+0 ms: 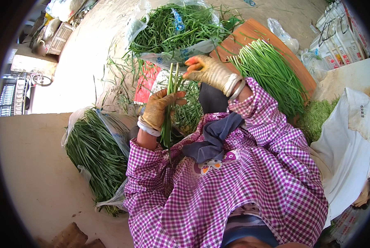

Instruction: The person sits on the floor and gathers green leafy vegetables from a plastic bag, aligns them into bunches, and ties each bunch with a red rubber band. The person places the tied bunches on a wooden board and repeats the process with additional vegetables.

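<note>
My left hand [159,108], in a stained glove with bare fingertips, grips a small bunch of garlic chives [170,83] with the pale stem ends up. Their green leaves hang below the hand towards my lap. My right hand [211,73], gloved the same way, is just right of the stem tops. Its fingers and thumb are apart, and I see nothing held between them. A large neat pile of garlic chives [271,74] lies on a wooden board [250,31] at the right. More chives [95,155] fill a clear plastic bag [115,125] on my left.
Ahead, an open plastic bag [185,52] holds loose green leaves [160,31]. Scattered leaves [189,105] cover the ground by a red and white sack [147,80]. A dark cloth [216,136] lies on my checked smock. White plastic crates [338,43] and a white sheet [343,139] stand right.
</note>
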The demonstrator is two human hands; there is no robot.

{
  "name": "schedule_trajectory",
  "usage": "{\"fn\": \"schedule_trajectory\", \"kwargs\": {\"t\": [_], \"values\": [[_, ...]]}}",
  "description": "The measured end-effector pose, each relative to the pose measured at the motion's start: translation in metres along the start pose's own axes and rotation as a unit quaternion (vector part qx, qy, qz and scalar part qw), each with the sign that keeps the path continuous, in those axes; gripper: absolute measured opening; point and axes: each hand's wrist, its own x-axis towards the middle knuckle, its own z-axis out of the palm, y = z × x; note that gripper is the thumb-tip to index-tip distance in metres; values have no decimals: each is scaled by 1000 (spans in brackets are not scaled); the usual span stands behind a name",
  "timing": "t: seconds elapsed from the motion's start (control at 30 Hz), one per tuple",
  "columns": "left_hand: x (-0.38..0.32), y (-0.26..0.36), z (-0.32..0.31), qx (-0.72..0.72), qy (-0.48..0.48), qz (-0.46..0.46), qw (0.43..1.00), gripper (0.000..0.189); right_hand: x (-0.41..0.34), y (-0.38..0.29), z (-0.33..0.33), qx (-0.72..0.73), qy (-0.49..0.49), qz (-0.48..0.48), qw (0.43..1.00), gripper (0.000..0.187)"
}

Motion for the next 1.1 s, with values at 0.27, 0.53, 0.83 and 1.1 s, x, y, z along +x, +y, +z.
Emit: {"fn": "schedule_trajectory", "kwargs": {"t": [0.27,0.53,0.83,1.1], "values": [[-6,-8,22,62,43,-17,997,33,-7,-13,53,89,-58,62,992,23],[13,-23,-9,146,38,98,984,36,-7,-3,35,224,60,68,970,21],[-22,77,-23,101,165,235,953,27,-48,-26,-187,414,102,-104,899,19],[63,120,61,-183,-31,280,942,31,-97,-119,-157,-425,-85,88,897,70]]}}
